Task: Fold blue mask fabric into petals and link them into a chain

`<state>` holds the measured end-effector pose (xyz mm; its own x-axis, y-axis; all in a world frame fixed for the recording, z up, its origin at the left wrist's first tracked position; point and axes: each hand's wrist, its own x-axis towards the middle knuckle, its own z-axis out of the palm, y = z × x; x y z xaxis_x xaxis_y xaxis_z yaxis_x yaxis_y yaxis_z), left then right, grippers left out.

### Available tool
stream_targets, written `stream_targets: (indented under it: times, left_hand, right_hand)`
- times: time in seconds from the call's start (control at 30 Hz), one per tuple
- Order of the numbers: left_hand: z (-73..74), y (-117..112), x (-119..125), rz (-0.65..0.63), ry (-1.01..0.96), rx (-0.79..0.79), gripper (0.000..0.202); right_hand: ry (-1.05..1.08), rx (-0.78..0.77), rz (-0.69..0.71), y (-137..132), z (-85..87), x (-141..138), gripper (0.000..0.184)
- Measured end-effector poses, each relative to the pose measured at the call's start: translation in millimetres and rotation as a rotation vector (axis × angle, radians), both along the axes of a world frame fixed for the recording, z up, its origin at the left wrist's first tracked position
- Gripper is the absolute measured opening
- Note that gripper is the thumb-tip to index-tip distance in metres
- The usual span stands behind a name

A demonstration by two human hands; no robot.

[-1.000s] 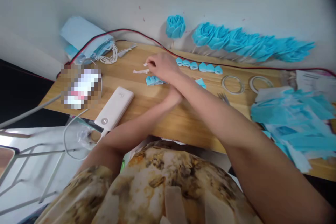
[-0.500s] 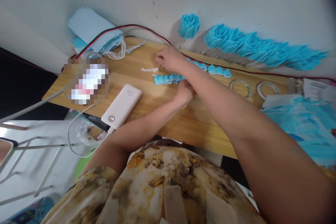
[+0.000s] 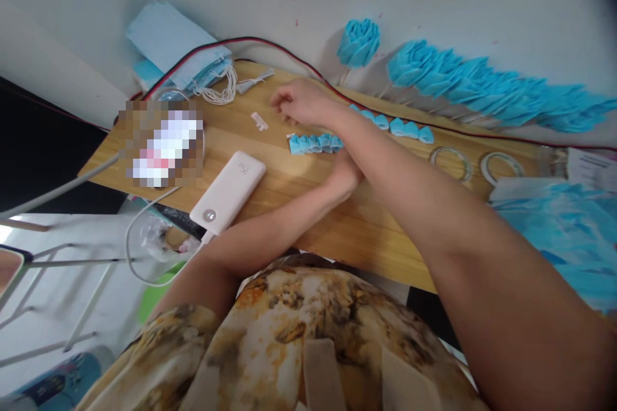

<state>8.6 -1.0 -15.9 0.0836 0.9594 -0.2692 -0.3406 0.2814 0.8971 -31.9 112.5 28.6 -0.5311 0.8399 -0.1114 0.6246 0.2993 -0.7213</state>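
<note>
One power bank [image 3: 228, 192], digits illegible; right hand [image 3: 299, 103] fingers curled together, left hand [image 3: 345, 174] fingers hidden.

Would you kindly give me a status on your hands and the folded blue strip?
Right hand curled, just beyond the folded blue strip. Left hand mostly hidden under the right forearm. Strip flat on table; white scrap beside it.

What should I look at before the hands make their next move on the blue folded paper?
1. Blue folded strip lies flat on the table: ok.
2. Right hand rests beyond the strip, not on it: ok.
3. Left hand hold: cannot tell, the right forearm covers it.
4. White scrap lies apart from the strip: ok.
5. Power bank sits at the table's near edge: not ok.
</note>
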Motion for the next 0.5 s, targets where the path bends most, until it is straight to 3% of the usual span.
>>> stream_targets:
  times: [0.1, 0.3, 0.5]
  left_hand:
    - [-7.2, 6.4, 5.4, -0.044, 0.084, 0.083, 0.013]
    - [-12.5, 11.9, 8.6, -0.066, 0.204, 0.153, 0.016]
    - [-16.7, 7.6, 8.9, -0.152, 0.112, 0.155, 0.017]
  right_hand:
    - [-0.169, 0.126, 0.071, -1.6, -2.4, 18.1, 0.032]
    - [-0.189, 0.09, 0.205, -17.3, -2.8, 42.7, 0.04]
    - [-0.282, 0.05, 0.093, -17.7, 5.9, 42.3, 0.039]
